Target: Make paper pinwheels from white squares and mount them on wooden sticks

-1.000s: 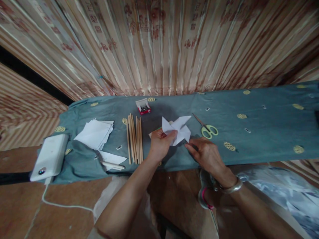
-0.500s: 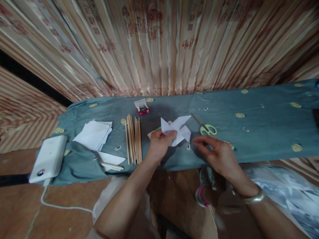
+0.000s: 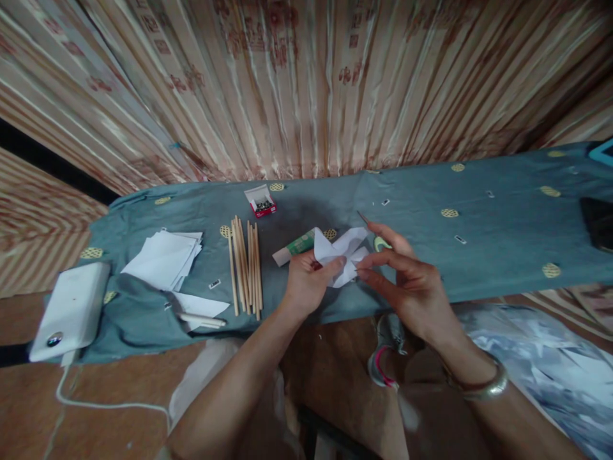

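A folded white paper pinwheel (image 3: 341,255) is gripped in my left hand (image 3: 306,284), with the thumb pressed near its centre. My right hand (image 3: 412,281) is at the pinwheel's right edge, thumb and fingertips pinched together; a tiny dark point shows at the tips, too small to name. Behind the right fingers lie scissors with light green handles (image 3: 380,243), mostly covered. A green and white glue stick (image 3: 297,246) rests on the cloth just beyond my left hand. To its left are several thin wooden sticks (image 3: 246,268).
A small red box (image 3: 263,207) of metal pins stands open at the back. White paper sheets (image 3: 163,259) are stacked at left, near a paper scrap (image 3: 205,305) with a pale stick-like tool. A white power bank (image 3: 71,310) with a cable sits at the left end; a dark object (image 3: 598,223) lies far right.
My right hand has moved left and up to the pinwheel's edge, now covering much of the scissors. The glue stick is more exposed. The view has shifted slightly right.
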Demonstrator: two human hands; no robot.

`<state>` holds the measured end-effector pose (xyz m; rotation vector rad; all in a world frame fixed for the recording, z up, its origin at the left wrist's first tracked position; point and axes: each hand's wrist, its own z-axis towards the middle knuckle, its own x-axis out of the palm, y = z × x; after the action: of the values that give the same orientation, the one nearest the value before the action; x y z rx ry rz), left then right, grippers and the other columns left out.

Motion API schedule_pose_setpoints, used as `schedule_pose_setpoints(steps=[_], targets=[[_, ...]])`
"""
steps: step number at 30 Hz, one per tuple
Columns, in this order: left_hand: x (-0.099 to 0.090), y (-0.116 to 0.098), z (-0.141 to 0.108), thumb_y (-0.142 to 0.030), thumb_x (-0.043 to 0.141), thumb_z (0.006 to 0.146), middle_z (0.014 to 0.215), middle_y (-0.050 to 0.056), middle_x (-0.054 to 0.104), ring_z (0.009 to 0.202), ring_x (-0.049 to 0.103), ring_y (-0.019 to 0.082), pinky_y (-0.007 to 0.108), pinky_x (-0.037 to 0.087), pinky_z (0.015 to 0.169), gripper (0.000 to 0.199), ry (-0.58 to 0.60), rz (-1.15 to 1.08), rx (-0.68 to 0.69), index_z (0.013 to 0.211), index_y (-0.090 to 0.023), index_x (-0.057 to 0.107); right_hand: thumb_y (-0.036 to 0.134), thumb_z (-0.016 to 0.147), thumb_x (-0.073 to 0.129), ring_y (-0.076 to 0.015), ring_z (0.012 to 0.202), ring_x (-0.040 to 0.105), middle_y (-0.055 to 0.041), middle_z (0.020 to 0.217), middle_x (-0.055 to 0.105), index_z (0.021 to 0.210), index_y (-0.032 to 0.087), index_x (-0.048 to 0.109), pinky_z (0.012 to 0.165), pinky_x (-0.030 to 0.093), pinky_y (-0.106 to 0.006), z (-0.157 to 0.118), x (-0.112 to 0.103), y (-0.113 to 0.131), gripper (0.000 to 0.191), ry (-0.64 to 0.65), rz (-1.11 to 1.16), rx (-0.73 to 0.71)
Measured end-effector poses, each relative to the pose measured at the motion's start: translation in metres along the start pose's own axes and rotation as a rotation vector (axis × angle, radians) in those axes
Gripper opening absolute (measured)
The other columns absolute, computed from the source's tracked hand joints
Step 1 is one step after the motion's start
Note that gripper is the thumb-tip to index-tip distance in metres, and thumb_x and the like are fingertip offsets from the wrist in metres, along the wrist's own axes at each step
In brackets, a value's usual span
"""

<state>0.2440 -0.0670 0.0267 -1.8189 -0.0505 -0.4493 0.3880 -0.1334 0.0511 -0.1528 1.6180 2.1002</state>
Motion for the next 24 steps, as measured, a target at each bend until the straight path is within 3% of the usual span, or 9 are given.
schedule_pose_setpoints(steps=[5,24], targets=[[0.0,0.002,-0.003,-0.035,0.086,0.049,0.062,0.0,0.067,0.055,0.055,0.011,0.024,0.045,0.055,0.03,0.035,-0.037,0.0,0.065,-0.014,0.073,0.026,0.079,0.07,-0.0279,0.139,0.038,-0.0007,0.147,0.048,0.08,0.026,0.072,0.117,0.025,-0.052,0.001,0.004,-0.007,0.002,0.009,0.012,0.023],[-0.004,-0.001,-0.006,-0.041,0.089,0.048,0.063,0.002,0.071,0.057,0.061,0.016,0.025,0.048,0.054,0.034,0.023,0.031,0.019,0.066,-0.016,0.074,0.027,0.076,0.073,-0.0282,0.137,0.042,-0.0023,0.144,0.051,0.078,0.026,0.071,0.116,0.028,-0.052,0.005,0.008,-0.016,0.003,0.029,0.148,0.102]])
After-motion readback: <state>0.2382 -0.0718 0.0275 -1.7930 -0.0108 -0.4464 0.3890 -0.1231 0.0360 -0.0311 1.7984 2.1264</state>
